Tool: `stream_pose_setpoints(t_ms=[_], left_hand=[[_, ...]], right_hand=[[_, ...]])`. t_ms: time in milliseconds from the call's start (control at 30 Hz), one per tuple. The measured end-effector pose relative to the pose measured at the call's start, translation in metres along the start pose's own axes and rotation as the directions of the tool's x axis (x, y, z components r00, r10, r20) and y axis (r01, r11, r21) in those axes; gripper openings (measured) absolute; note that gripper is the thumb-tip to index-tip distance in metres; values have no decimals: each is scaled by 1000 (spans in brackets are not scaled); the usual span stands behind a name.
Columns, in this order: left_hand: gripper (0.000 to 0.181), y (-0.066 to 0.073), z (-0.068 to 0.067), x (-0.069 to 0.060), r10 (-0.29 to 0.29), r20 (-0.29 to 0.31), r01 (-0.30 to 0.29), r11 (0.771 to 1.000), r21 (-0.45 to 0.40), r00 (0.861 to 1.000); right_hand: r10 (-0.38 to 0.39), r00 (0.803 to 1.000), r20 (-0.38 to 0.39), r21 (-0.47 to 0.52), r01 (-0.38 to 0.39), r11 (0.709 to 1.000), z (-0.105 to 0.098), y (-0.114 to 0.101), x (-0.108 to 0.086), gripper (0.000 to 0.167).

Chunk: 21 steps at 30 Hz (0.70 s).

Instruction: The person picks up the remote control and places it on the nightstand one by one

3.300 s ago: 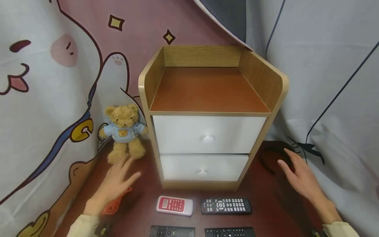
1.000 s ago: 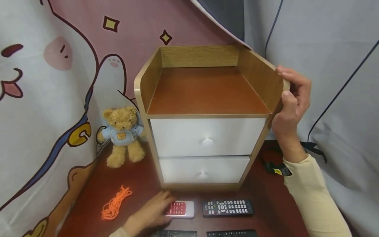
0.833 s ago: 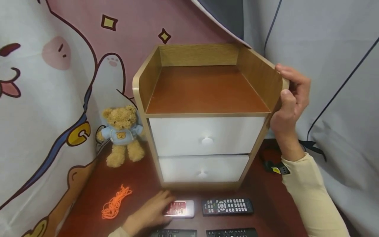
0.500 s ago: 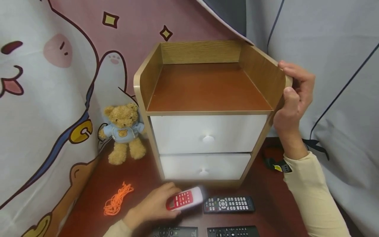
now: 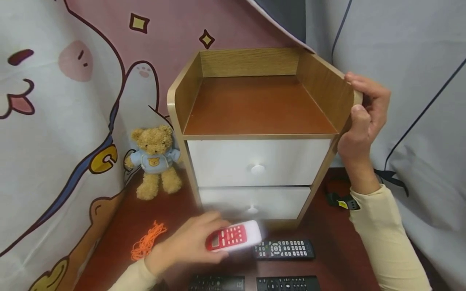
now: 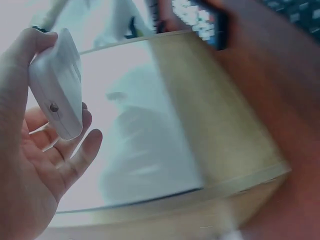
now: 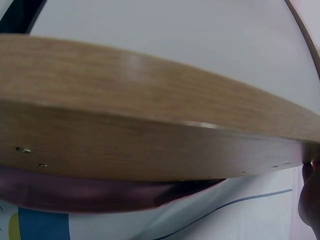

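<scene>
My left hand [image 5: 193, 242] holds a white remote control [image 5: 234, 236] with a red keypad and small screen, pinched between thumb and fingers. It is lifted in front of the lower drawer [image 5: 255, 202], its far end blurred. In the left wrist view the remote's pale edge [image 6: 57, 85] shows a small round hole. My right hand [image 5: 365, 117] grips the front edge of the right side panel [image 5: 325, 87] of a small wooden cabinet with two white drawers, both closed. Only a bit of that hand [image 7: 310, 200] appears in the right wrist view.
A black remote control [image 5: 284, 249] lies before the cabinet, with two more dark remotes [image 5: 287, 283] nearer me. Orange cord [image 5: 148, 240] lies left of my left wrist. A teddy bear [image 5: 155, 159] in a blue top leans left of the cabinet. A dark strap [image 5: 336, 194] lies right.
From near the bear, my left hand has gone to the white remote control, taken hold of it and lifted it. My right hand has risen from beside the cabinet to grip its side panel.
</scene>
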<state>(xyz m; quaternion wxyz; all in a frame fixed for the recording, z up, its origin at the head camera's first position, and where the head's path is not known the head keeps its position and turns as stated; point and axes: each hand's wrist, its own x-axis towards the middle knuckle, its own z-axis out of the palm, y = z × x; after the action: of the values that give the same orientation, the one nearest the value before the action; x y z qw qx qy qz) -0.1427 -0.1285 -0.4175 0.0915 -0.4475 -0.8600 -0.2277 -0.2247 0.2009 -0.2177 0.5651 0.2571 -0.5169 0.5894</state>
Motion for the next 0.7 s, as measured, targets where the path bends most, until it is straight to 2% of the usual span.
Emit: stream_pose_setpoints(t_ms=[100, 167, 267, 400, 467, 567, 700], left_hand=[[60, 8, -19, 14, 83, -25, -82, 996, 42, 996], [61, 15, -33, 23, 136, -60, -130, 987, 90, 989], [63, 26, -53, 36, 180, -120, -159, 972, 172, 976], [64, 43, -77, 50, 189, -200, -134, 957, 257, 962], [64, 51, -88, 56, 187, -235, -120, 955, 272, 954], [62, 61, -103, 66, 184, -292, -103, 957, 269, 938], [60, 75, -121, 80, 131, -385, -39, 971, 237, 914]], right_hand=[[-6, 1000, 1, 5, 6, 1000, -1, 0, 1, 33], [-10, 1000, 5, 8, 10, 1000, -1, 0, 1, 33], [-12, 1000, 16, 3, 12, 1000, -2, 1, 1, 33], [-10, 1000, 21, -5, 10, 1000, -3, 2, 1, 33], [-10, 1000, 22, -12, 10, 1000, -3, 2, 1, 34], [-12, 1000, 22, -15, 12, 1000, -4, 2, 1, 34], [-24, 1000, 13, -2, 24, 1000, -2, 3, 2, 34]])
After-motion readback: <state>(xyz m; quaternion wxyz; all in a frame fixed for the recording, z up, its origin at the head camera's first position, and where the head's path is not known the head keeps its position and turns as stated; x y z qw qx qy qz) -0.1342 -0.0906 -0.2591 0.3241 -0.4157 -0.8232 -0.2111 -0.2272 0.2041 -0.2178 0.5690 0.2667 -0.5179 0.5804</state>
